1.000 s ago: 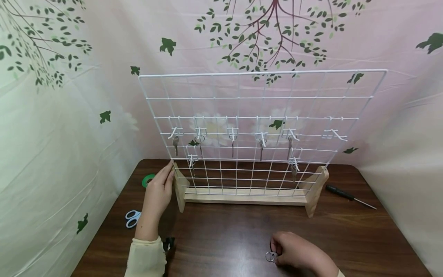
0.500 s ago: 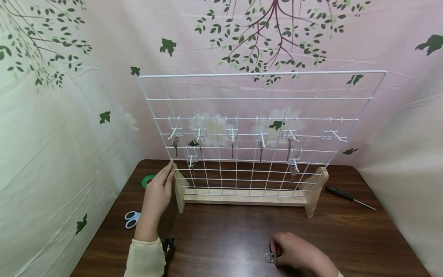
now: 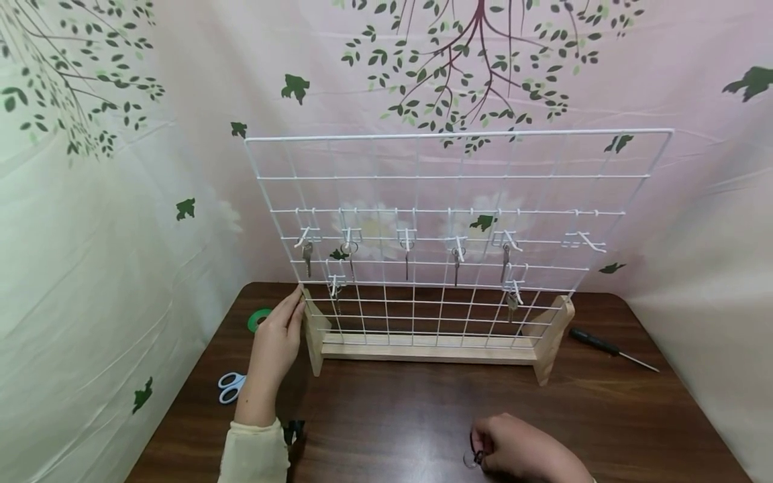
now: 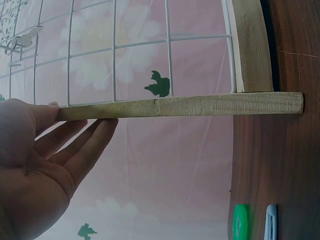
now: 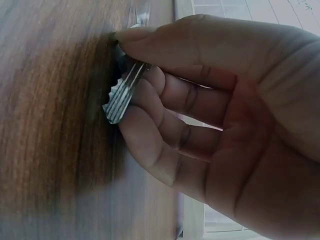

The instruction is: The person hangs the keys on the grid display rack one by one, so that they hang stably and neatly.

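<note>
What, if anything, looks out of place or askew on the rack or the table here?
Little stands out. The wire grid rack stands upright in its wooden base, and the keys hang straight. One hook at the right end of the row is empty. The left hand touches the base's left foot; the right hand pinches a key.
</note>
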`<action>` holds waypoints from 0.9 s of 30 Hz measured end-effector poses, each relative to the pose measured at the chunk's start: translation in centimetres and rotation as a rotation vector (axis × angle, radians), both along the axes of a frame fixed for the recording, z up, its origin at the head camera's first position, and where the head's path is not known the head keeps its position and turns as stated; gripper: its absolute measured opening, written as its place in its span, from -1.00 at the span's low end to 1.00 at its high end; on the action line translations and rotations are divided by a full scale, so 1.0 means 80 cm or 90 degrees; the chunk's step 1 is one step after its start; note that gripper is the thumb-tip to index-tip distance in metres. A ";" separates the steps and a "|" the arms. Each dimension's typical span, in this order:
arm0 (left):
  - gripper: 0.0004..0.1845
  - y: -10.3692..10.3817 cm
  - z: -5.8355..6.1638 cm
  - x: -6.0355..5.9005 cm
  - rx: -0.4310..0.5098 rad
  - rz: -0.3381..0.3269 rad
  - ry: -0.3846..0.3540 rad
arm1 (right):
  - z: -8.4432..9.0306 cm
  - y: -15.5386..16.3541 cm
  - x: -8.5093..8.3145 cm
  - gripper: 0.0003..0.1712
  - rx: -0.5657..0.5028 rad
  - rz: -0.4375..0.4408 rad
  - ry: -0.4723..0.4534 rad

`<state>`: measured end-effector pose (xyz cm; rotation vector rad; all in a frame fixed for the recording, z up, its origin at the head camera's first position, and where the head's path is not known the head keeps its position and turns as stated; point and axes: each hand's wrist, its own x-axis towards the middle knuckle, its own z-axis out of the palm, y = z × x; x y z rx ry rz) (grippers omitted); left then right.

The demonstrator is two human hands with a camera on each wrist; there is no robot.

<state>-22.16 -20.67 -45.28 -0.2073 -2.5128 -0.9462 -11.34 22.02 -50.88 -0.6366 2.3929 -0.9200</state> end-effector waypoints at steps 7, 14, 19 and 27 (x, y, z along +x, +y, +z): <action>-0.50 0.001 0.001 0.002 -0.002 0.005 -0.002 | -0.001 0.000 0.003 -0.78 0.013 0.026 0.044; -0.50 0.002 0.002 0.004 0.000 0.004 -0.003 | -0.004 0.001 0.004 -0.81 -0.006 0.043 0.088; -0.50 0.001 0.001 0.004 -0.002 0.004 0.001 | 0.000 0.000 0.003 -0.87 -0.049 0.040 0.103; -0.51 0.002 0.001 0.003 -0.002 0.005 0.006 | 0.010 0.001 0.001 -0.91 -0.108 0.005 0.061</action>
